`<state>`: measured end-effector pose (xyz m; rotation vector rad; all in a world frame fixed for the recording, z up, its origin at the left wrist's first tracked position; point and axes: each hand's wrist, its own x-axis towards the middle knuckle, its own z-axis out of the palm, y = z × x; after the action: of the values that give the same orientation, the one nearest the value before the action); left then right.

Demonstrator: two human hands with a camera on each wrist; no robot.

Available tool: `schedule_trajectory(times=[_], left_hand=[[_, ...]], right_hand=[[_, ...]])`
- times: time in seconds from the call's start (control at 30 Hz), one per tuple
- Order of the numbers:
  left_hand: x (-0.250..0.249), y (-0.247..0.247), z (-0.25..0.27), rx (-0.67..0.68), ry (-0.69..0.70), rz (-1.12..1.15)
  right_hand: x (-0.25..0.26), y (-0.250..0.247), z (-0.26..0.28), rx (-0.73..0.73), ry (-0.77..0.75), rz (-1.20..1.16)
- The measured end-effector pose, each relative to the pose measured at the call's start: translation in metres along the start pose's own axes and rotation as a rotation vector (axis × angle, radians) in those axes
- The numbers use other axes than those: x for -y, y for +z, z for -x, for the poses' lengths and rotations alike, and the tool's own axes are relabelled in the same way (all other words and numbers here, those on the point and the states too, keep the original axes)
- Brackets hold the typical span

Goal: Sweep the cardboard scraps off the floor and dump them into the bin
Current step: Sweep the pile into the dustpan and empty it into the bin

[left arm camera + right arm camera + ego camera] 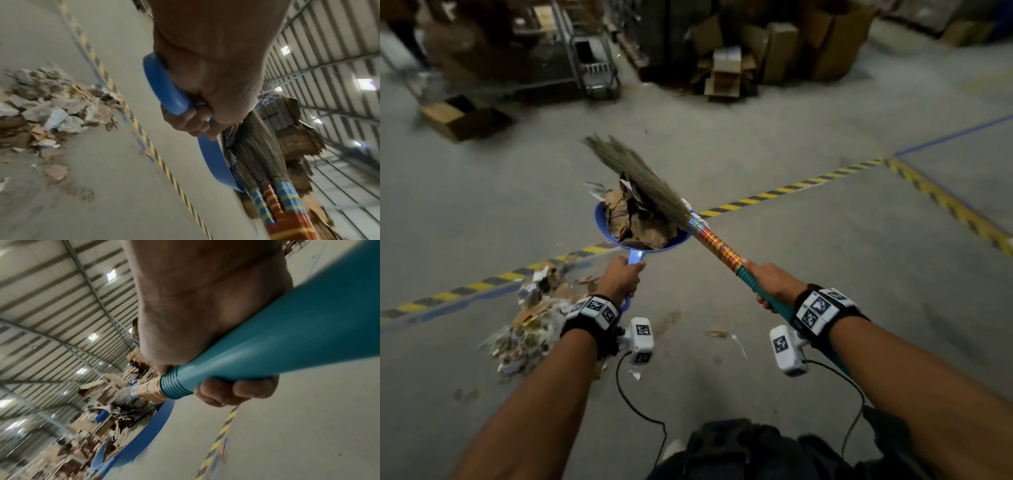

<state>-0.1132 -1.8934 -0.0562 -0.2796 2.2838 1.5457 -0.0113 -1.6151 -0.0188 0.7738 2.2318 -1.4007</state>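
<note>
Cardboard scraps (640, 219) fill the blue dustpan (604, 226) I grip by its handle in my left hand (619, 277); my right hand (774, 282) clasps the broom (717, 245), bristles pressing the load.

Head view downward; wrist views close, sharing dustpan (643, 240).

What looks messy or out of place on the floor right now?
A pile of scraps still lies on the floor by the striped tape, with a few stray bits nearer the middle. The dustpan is heaped, the broom pressing its load down.
</note>
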Motion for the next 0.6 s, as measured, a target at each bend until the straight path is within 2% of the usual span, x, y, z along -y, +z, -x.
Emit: schedule_trajectory(times=[0.3,0.6], left_hand=[[-0.098,0.187,0.056,0.23,0.164,-0.148],[-0.165,0.43,0.17,0.477,0.283,-0.205]], right_hand=[[-0.125,-0.159,0.071,-0.232,0.04,-0.157],[-0.285,-0.329,0.182,-0.476,0.146,-0.284]])
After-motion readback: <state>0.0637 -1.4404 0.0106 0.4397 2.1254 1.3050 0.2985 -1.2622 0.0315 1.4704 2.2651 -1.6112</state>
